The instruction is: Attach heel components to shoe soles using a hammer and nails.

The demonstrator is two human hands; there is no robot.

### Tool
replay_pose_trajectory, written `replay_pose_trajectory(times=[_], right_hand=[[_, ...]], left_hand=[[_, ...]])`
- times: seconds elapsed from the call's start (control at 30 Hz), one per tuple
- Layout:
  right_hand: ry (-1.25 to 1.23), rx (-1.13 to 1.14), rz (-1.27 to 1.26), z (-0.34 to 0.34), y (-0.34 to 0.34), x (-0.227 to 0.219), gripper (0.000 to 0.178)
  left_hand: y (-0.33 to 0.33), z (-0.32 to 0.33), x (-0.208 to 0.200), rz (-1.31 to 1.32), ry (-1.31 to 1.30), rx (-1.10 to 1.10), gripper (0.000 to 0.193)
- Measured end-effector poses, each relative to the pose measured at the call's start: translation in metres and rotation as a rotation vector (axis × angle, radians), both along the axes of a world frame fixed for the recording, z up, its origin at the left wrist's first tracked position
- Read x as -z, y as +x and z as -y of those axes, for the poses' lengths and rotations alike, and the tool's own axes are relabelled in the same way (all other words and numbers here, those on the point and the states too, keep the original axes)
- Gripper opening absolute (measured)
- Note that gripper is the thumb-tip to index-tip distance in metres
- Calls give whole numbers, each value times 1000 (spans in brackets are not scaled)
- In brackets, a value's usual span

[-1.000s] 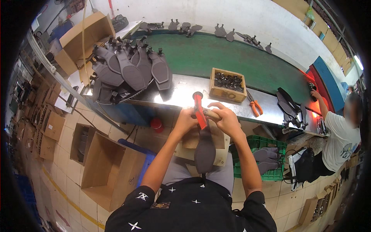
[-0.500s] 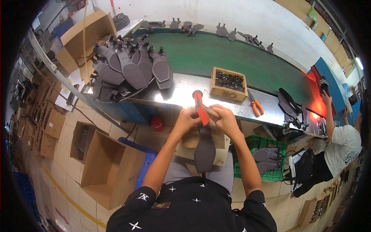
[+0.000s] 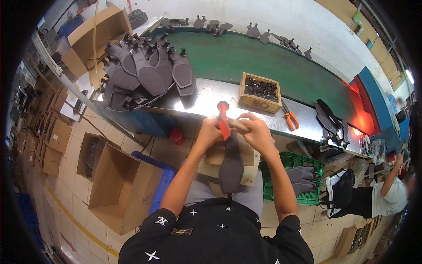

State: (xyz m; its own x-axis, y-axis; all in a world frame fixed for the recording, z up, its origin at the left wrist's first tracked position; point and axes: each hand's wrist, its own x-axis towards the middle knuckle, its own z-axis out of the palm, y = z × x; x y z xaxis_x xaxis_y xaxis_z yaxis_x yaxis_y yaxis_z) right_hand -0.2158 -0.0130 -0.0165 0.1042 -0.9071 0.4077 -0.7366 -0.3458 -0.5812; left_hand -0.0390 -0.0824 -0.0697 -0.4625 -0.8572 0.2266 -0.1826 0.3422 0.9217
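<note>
R hand (image 3: 258,133): elbow bent, forearm up from 5 o'clock, fingers wrapped rnd the pale wooden handle of a red-headed hammer (image 3: 223,125). L hand (image 3: 209,133): forearm up from 7 o'clock, fingers curled in just at the hammer head's 9 o'clock, near the far end of a long dark-grey shoe sole (image 3: 231,165); grip hidden, can't tell what it has hold of. Sole lies btwn the forearms, running twd 6 o'clock over a brown wooden block (image 3: 215,156). From the hands: wooden box of small black parts (image 3: 255,103) at 1 o'clock, on shiny metal worktop (image 3: 215,90); orange-handled pliers (image 3: 290,121) at 3.
</note>
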Motion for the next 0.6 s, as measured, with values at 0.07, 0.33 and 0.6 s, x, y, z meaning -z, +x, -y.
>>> replay_pose_trajectory(times=[0.07, 0.33, 0.6], right_hand=[[-10, 65, 204, -13, 12, -5, 12], [34, 238, 388, -88, 21, -6, 28], [92, 176, 268, -89, 22, -17, 31]], left_hand=[[-2, 2, 11, -113, 55, 18, 21], [1, 2, 8, -187, 246, 116, 23], [-2, 1, 1, -199, 219, 118, 25]])
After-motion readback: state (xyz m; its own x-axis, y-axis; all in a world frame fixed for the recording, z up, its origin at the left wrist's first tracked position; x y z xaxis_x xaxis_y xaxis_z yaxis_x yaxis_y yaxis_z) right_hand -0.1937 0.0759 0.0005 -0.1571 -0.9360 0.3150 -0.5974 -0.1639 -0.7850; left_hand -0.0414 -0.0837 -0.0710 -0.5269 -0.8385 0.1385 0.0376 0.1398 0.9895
